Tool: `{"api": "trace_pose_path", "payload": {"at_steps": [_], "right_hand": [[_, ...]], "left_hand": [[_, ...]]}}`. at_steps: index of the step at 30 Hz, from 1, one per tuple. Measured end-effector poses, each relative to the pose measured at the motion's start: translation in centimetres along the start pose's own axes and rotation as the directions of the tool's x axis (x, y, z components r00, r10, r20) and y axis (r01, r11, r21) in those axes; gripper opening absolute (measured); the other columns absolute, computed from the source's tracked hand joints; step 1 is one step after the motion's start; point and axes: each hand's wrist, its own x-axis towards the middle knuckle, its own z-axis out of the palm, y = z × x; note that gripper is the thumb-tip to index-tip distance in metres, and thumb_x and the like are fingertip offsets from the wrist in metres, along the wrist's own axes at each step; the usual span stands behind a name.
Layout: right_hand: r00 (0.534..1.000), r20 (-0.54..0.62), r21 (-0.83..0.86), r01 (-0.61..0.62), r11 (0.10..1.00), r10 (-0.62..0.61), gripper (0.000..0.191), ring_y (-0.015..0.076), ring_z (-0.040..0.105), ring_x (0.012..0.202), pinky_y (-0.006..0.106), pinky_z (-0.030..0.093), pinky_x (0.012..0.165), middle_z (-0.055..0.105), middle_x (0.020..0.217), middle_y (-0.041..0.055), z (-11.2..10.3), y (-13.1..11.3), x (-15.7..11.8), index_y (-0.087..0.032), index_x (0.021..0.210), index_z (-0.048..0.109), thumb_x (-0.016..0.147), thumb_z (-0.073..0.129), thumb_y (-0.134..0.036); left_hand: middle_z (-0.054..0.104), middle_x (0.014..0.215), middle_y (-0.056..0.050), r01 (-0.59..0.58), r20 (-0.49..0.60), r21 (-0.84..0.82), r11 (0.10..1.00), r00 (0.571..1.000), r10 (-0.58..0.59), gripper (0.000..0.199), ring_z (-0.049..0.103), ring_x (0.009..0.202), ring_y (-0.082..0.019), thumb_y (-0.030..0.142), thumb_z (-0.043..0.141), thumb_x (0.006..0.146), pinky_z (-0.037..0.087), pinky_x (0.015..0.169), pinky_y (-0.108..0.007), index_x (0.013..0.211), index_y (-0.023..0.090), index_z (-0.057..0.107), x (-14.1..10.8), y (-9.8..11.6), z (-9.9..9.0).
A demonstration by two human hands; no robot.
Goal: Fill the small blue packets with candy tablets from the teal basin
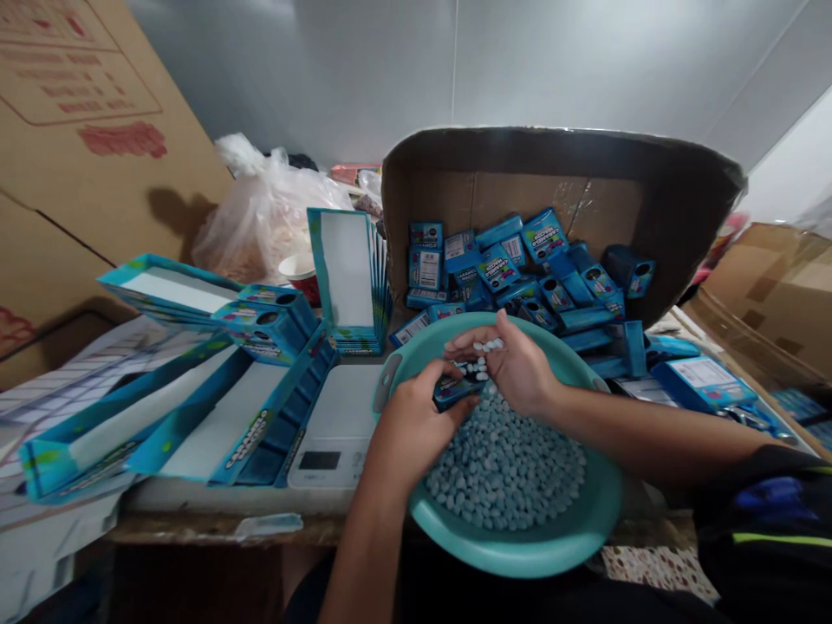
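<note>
Oval candies (505, 459), teal plastic basin (520, 546), hands (416, 429) (507, 368) at small blue carton (455, 392)

A cramped packing room: cardboard cartons (84, 173), stacks of blue candy boxes (500, 269) and a digital scale (325, 459) on a bench (208, 527).

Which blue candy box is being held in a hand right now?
The small blue box pinched in the left hand over the teal basin: it alone is held; the others sit in the cardboard carton or on the table.
</note>
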Motion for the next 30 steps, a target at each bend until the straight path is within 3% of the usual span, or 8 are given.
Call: {"api": "trace_pose_path", "payload": {"at_steps": [4,9,14,19,22,25,30], "right_hand": [[1.000,0.015,-0.080,0.010,0.997,-0.009,0.060,0.0352,0.075,0.106,0.052,0.056,0.102,0.080,0.101,0.0124,0.1,-0.1,-0.2,-0.023,0.086,0.078,0.084,0.067,-0.082],[0.998,-0.002,-0.085,0.061,0.995,-0.061,0.035,0.0328,0.073,0.118,0.053,0.053,0.112,0.076,0.120,0.0087,-0.3,0.2,-0.2,-0.026,0.107,0.075,0.087,0.078,-0.055],[0.990,0.119,-0.167,0.092,0.982,-0.072,0.048,0.0313,0.069,0.127,0.054,0.047,0.120,0.075,0.125,0.0096,-0.8,0.4,-0.3,-0.027,0.128,0.068,0.094,0.073,-0.059],[0.973,0.218,-0.228,0.127,0.965,-0.077,0.069,0.0313,0.059,0.141,0.053,0.042,0.125,0.067,0.145,0.0123,-0.3,0.3,-0.7,-0.028,0.147,0.059,0.099,0.055,-0.078],[0.939,0.325,-0.229,0.196,0.953,-0.115,0.078,0.0313,0.050,0.150,0.053,0.038,0.128,0.057,0.159,0.0135,0.1,0.4,-0.8,-0.028,0.159,0.048,0.100,0.054,-0.079],[0.919,0.349,-0.187,0.259,0.948,-0.182,0.069,0.0302,0.049,0.151,0.054,0.035,0.129,0.055,0.160,0.0130,-0.1,0.3,-0.6,-0.029,0.156,0.050,0.103,0.056,-0.072],[0.973,0.198,-0.192,0.162,0.968,-0.123,0.039,0.0271,0.058,0.142,0.049,0.043,0.124,0.067,0.144,0.0074,-1.5,0.0,0.5,-0.030,0.131,0.068,0.095,0.075,-0.044]], "left_hand": [[0.078,0.103,-0.001,-0.023,0.021,0.001,1.000,1.000,0.023,0.017,0.074,0.091,-0.027,0.032,0.078,0.088,0.055,0.083,-0.036,0.103,0.026,0.074,0.0,0.2,-0.1],[0.075,0.094,-0.002,0.044,-0.022,0.093,0.995,0.999,-0.042,0.018,0.073,0.088,-0.028,0.031,0.080,0.085,0.053,0.074,-0.034,0.098,0.025,0.070,0.0,0.4,-0.2],[0.077,0.107,-0.005,0.046,-0.028,0.105,0.993,0.999,-0.043,0.033,0.075,0.097,-0.031,0.031,0.082,0.085,0.057,0.079,-0.037,0.115,0.026,0.069,0.1,-0.2,0.0],[0.077,0.124,-0.008,-0.010,0.075,0.066,0.998,0.997,0.005,0.042,0.073,0.114,-0.032,0.028,0.078,0.088,0.058,0.101,-0.044,0.129,0.024,0.072,0.3,-0.3,0.0],[0.077,0.128,-0.007,-0.038,0.128,0.061,0.997,0.991,0.029,0.047,0.073,0.116,-0.032,0.027,0.075,0.089,0.059,0.099,-0.042,0.135,0.024,0.070,0.3,-0.2,-0.1],[0.077,0.126,-0.007,0.005,0.084,0.058,0.998,0.996,-0.010,0.050,0.073,0.116,-0.033,0.031,0.076,0.089,0.059,0.097,-0.043,0.138,0.025,0.069,0.2,-0.1,-0.2],[0.079,0.118,-0.008,0.076,-0.087,-0.014,0.997,0.993,-0.077,0.044,0.076,0.107,-0.033,0.035,0.081,0.087,0.061,0.094,-0.044,0.129,0.024,0.075,0.0,0.2,-0.3]]}}
